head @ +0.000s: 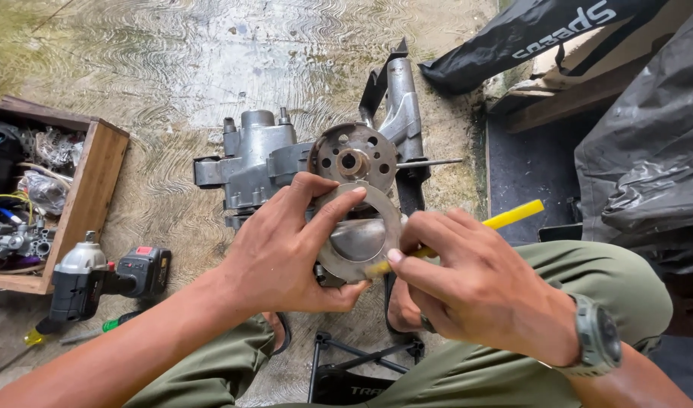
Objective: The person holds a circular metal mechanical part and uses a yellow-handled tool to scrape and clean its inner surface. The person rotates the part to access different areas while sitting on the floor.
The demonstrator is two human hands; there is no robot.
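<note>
Left hand [275, 253] wrapped around a round metal plate [359, 236], thumb and forefinger curled over its upper rim, remaining fingers pressed under its lower edge. Plate held tilted toward the camera, just in front of and below the grey engine casing [259, 155] lying on the concrete floor [173, 60], overlapping the lower edge of the perforated clutch drum [352, 156] mounted on that casing. Right hand [471, 283] just beside the plate, thumb and forefinger pinching a yellow-handled tool [513, 217] low on the shaft, tip touching the plate's lower right rim; other fingers folded together beneath. Grey wristwatch [596, 336] on the right wrist. Thin metal rod [430, 162] sticking out sideways from the casing, to the right of the drum. Cordless impact wrench [97, 279] lying on the floor to the left, well apart from both hands, with a green-handled screwdriver [112, 325] just below it. Wooden box [89, 189] of assorted parts at the far left. Black plastic sheeting [649, 166] bunched at the right. Olive trouser legs [588, 279] framing the bottom.
</note>
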